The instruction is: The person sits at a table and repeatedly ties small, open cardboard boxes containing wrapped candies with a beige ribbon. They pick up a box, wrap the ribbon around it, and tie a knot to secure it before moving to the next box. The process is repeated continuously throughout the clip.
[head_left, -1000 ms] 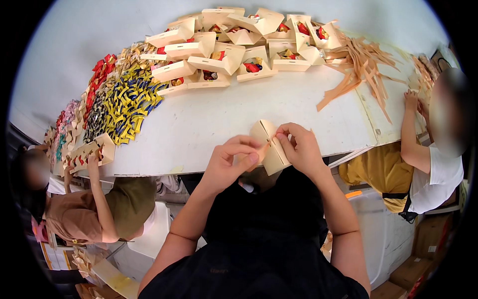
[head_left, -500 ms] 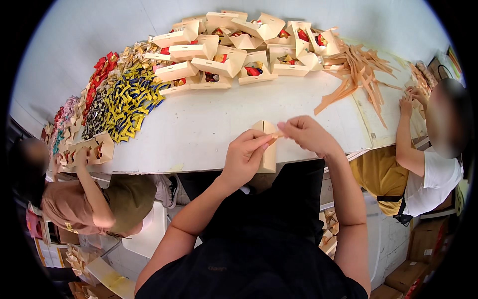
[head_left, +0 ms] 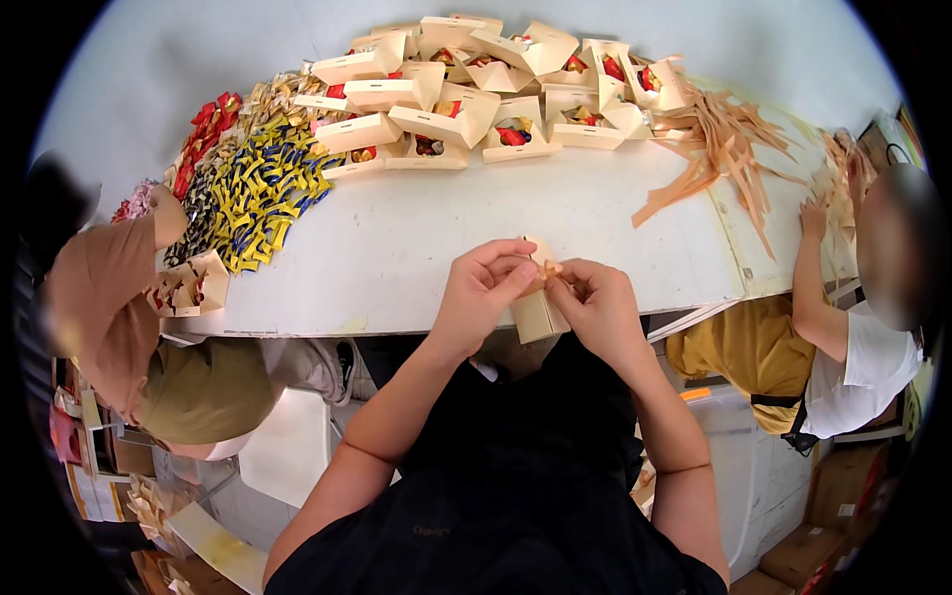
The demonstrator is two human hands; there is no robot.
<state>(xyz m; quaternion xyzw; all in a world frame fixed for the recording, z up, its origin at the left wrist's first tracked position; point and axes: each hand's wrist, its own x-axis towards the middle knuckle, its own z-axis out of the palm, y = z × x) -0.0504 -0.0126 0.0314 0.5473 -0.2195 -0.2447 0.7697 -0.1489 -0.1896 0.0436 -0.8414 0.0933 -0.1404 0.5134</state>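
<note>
The left hand (head_left: 484, 296) and right hand (head_left: 603, 305) each have a tight grip, pinching a peach ribbon (head_left: 550, 269) over a small cream box (head_left: 536, 317) at the worktop's (head_left: 416, 238) near edge.

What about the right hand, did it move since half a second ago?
Yes: the right hand moved left and toward the near edge of the white table.
</note>
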